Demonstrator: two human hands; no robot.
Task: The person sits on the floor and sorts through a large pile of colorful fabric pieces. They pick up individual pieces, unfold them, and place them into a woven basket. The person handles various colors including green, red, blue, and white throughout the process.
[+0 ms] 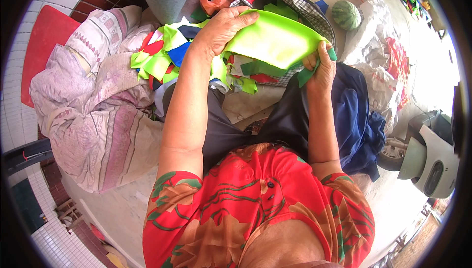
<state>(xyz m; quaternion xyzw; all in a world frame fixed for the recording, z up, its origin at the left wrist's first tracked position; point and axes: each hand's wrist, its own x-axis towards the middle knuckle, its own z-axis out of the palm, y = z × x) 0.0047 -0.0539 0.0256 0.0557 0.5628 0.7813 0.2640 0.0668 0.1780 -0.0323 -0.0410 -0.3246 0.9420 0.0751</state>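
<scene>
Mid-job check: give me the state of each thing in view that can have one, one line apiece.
Lime-green fabric piece: stretched between both hands, held up off the pile.
Left hand: shut on the fabric's left end.
Right hand: shut on its right end, pinching a dark green strip too.
Pile of coloured fabric scraps: loose, jumbled heap.
Pink patterned quilt: bundled, crumpled.
Dark blue cloth: draped, rumpled.

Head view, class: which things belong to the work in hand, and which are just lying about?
In hand:
- lime-green cloth, held by left hand and right hand
- pile of coloured fabric scraps

Lying about:
- pink patterned quilt
- watermelon
- navy cloth
- scooter
</scene>
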